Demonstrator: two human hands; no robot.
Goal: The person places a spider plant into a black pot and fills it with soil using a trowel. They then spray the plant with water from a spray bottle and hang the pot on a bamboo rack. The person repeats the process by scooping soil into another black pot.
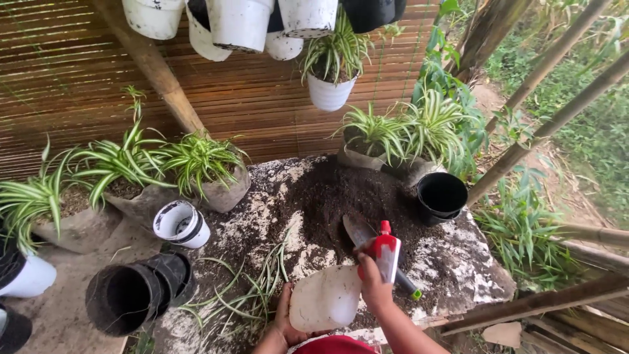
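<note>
My right hand (371, 283) grips the red handle of a small garden trowel (375, 244); its metal blade points up-left into a heap of dark soil (327, 196) on a stone slab. My left hand (283, 321) holds a white plastic grow bag (325, 299) from the left, its flat side toward me, just below the trowel. A loose spider plant (252, 292) with long green leaves lies on the slab left of that hand.
An empty black pot (441, 195) stands right of the soil. A white pot (181, 224) and a black pot (134, 294) lie on their sides at left. Potted spider plants (196, 164) line the bamboo wall. More pots hang overhead. Wooden poles (544, 128) stand at right.
</note>
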